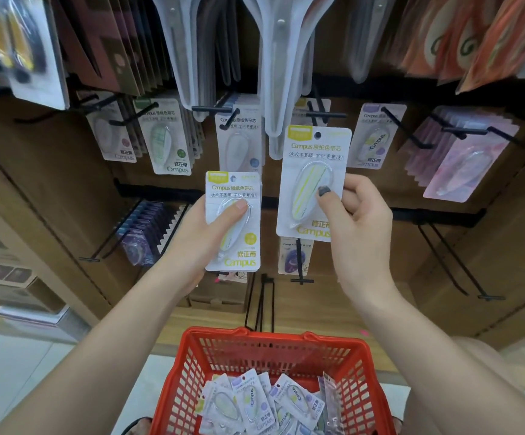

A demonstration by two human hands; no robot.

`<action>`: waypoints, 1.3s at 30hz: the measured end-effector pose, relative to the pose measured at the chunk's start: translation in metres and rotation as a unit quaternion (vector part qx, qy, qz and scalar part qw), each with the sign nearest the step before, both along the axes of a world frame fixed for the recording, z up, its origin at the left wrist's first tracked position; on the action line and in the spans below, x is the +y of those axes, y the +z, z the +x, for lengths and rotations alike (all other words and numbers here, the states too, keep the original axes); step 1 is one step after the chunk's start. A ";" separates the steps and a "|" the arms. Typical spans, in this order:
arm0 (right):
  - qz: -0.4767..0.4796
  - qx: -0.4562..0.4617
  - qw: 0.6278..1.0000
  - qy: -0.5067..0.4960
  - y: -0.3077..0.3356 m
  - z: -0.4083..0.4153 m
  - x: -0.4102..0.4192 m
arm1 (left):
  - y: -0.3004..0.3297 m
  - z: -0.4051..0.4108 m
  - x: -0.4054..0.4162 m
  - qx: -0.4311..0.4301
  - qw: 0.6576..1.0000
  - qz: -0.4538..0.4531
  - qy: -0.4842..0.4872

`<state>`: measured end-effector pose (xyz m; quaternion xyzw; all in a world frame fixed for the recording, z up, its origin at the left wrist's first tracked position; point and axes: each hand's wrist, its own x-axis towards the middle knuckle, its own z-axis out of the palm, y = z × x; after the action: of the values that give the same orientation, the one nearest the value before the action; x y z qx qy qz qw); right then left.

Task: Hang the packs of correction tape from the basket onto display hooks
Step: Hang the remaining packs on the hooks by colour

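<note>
My left hand (201, 233) grips a small stack of yellow-topped correction tape packs (234, 189), thumb pressed on the front blister. A single yellow pack (313, 152) is pinched at its right edge by my right hand (355, 215) and held upright, its hang hole near the top just below a black display hook (324, 116). Down at the bottom sits the red basket (192, 368) with several more packs (254, 403) lying loose inside. Other Campus packs hang on hooks (232, 119) across the brown board.
Black hooks (405, 127) stick out toward me along the middle row, some bare, such as the long ones at lower right (455, 262). White and orange goods hang overhead (283, 58). Purple packs fill a hook at lower left (148, 230). Boxes stand at left (13, 287).
</note>
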<state>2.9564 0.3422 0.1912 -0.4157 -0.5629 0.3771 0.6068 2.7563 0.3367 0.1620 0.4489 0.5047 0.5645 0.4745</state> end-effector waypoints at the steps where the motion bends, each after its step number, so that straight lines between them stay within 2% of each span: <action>1: 0.007 -0.005 1.000 -0.017 0.001 -0.001 -0.001 | 0.000 0.000 0.001 0.001 1.000 0.002 0.001; 5: -0.002 0.001 0.998 -0.060 0.004 -0.001 -0.001 | 0.001 -0.002 0.002 0.007 1.000 0.007 0.000; 9: -0.056 0.001 0.998 -0.037 0.009 0.000 0.013 | 0.002 -0.001 0.004 0.022 1.000 0.005 -0.003; 13: -0.116 -0.023 0.992 -0.039 0.005 -0.004 0.060 | 0.002 0.002 0.011 0.025 1.000 -0.012 0.011; 18: -0.142 -0.084 0.985 -0.059 0.006 -0.014 0.126 | 0.003 0.005 0.019 0.034 0.999 -0.023 0.034; 22: -0.226 -0.050 0.973 -0.019 0.008 -0.018 0.149 | 0.007 0.007 0.022 0.033 0.999 -0.027 0.032; 26: -0.265 -0.125 0.954 -0.062 0.005 -0.022 0.130 | 0.009 0.006 0.023 0.031 0.998 -0.023 0.046; 28: -0.274 -0.086 0.958 -0.013 -0.002 -0.024 0.102 | 0.009 0.005 0.022 0.023 0.998 -0.022 0.052; 30: -0.286 -0.028 0.954 0.089 -0.009 -0.028 0.069 | 0.008 0.004 0.021 0.021 0.998 -0.019 0.057; 33: -0.290 -0.014 0.934 0.210 -0.014 -0.033 0.032 | 0.008 0.002 0.017 0.027 0.998 -0.013 0.055; 35: -0.289 -0.018 0.927 0.238 -0.012 -0.038 0.015 | 0.009 0.001 0.013 0.019 0.999 -0.014 0.043; 39: -0.273 -0.012 0.935 0.226 -0.013 -0.045 0.008 | 0.012 0.002 0.007 -0.003 1.000 -0.009 0.023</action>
<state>2.9109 0.3498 0.1780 -0.4322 -0.5245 0.6381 0.3618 2.7582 0.3434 0.1738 0.4309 0.5187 0.5722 0.4667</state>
